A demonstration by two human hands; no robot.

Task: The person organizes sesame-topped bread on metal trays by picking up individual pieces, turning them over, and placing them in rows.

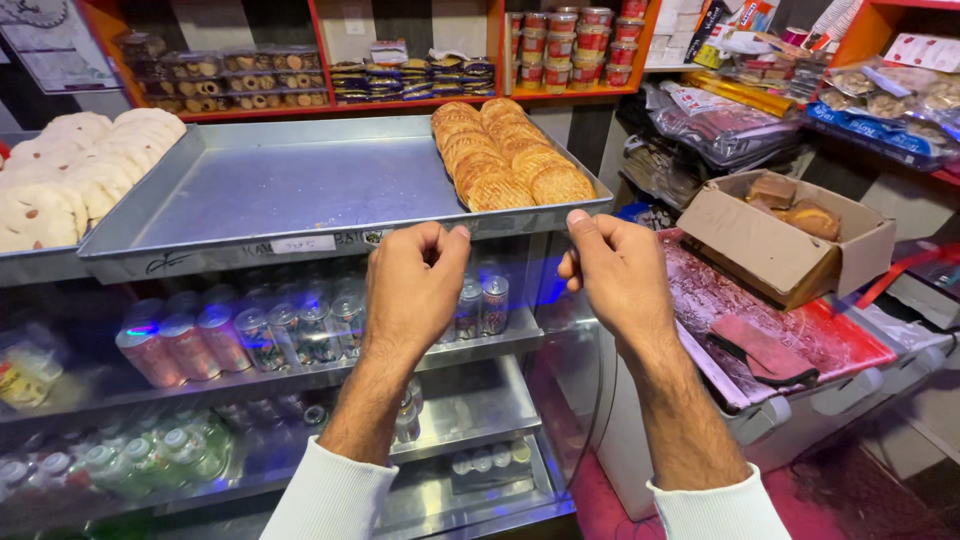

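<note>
A large metal tray (pixel 290 190) rests on top of a glass display fridge. Several round golden-brown biscuits (pixel 510 155) lie in two overlapping rows at its right end. My left hand (pixel 415 285) curls its fingers against the tray's front edge near the middle. My right hand (pixel 615 265) sits at the front right corner, thumb up against the rim. Whether either hand truly grips the rim is unclear.
A second tray of pale round breads (pixel 70 175) stands to the left. Drink cans (pixel 240 335) and bottles (pixel 150 455) fill the fridge below. An open cardboard box (pixel 790 235) with baked goods sits on a red-topped chest at right. Stocked orange shelves (pixel 400 100) line the back.
</note>
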